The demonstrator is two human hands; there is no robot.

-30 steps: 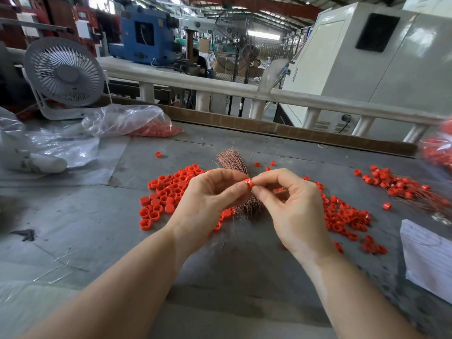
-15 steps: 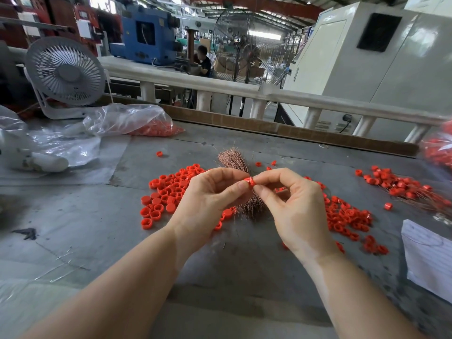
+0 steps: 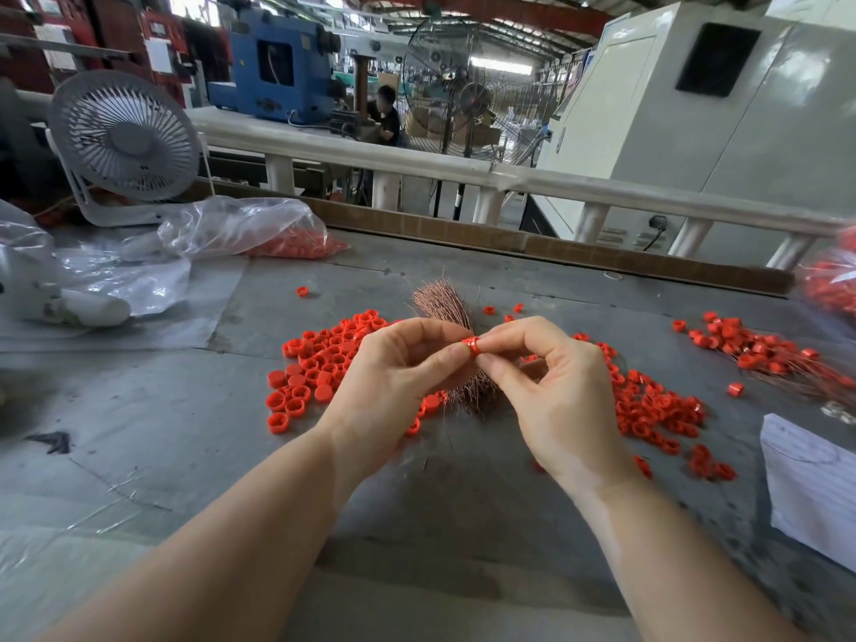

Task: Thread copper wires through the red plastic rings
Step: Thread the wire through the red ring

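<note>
Fingers (image 3: 447, 359) of our left hand (image 3: 393, 386) and right hand (image 3: 551, 391) pinch one small red plastic ring (image 3: 471, 346) above the grey bench (image 3: 185, 433). Risk: thin copper wire, unseen here, misses or kinks; ring slips into loose red rings (image 3: 319, 363).

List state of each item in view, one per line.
Left hand: pinching the ring.
Right hand: pinching the ring.
Ring: held above the table, between both hands.
Wire bundle: lying on table, fanned out.
Loose rings: scattered on table.
Bag: slumped, holding rings.
Desk fan: upright; spinning unclear.
</note>
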